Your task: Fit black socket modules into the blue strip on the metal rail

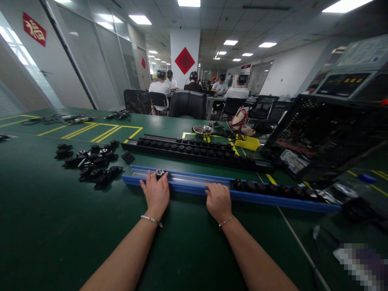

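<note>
At ten o'clock, a red square paper sign (34, 29) on the grey wall (60, 72) shows one golden character, 福.

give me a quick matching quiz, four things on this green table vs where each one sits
Things:
1 blue rail
2 loose black parts
3 metal bowl
4 yellow tray

Places:
a heaped left of both rails
b under the left hand and right hand
c just beyond the black rail, round and shiny
d nearest the open black case

Pairs: 1-b, 2-a, 3-c, 4-d
</note>
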